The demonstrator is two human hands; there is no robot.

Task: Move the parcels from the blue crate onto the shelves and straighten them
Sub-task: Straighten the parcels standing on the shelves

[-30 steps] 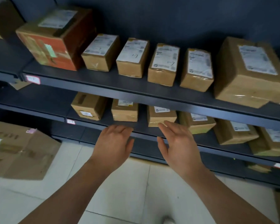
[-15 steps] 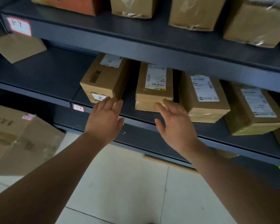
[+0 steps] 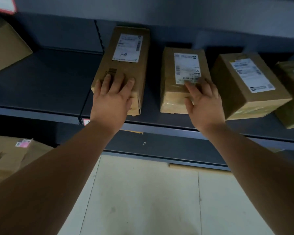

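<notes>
I have both hands up on the dark grey metal shelf (image 3: 41, 85). My left hand (image 3: 112, 97) lies flat, fingers spread wide, on the near end of a long brown cardboard parcel with "1-8" written on its white label (image 3: 124, 65). It presses on the box and holds nothing. My right hand (image 3: 204, 104) is open too, with its fingertips (image 3: 188, 86) on the near end of the shorter brown cardboard parcel wrapped in clear tape (image 3: 180, 78) just beside it.

Both boxes sit near the front edge of the shelf. Each one runs front to back, its long side pointing away from me toward the back of the shelf. The left box leans a bit, its far end swung to the right. A third brown cardboard parcel (image 3: 244, 85) farther right is turned much more.

I think the next job is to nudge the near ends sideways so the boxes line up straight. Each hand is already on its own box. I cannot see the blue crate here.
</notes>
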